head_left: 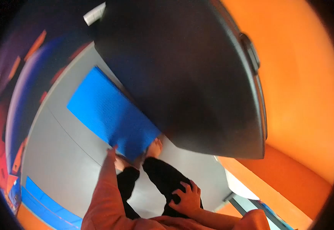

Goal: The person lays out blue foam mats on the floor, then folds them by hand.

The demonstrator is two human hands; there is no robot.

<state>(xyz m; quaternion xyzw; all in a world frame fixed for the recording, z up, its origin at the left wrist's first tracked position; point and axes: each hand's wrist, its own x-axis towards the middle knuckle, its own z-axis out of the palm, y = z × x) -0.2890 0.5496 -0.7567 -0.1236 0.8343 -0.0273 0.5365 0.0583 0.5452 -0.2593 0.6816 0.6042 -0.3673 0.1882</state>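
Note:
A blue mat (111, 109) with a textured surface lies on the grey floor, running away from me at a slant. My left arm reaches down to the mat's near left edge. There my left hand (113, 148) is small and blurred, and its fingers do not show clearly enough to tell whether they hold the edge. My right hand (188, 197) rests on the knee of my black trousers (163, 174), with its fingers spread and nothing in it. One bare foot (154, 148) is at the mat's near right corner. The other foot (121, 164) is beside the near left edge.
A large black panel (186, 76) with a rounded edge looms over the mat's right side. Beyond it stands an orange wall (301, 76). Grey floor (59, 149) stretches left, with a blue strip (50, 209) at lower left. Blurred red and dark shapes fill the far left.

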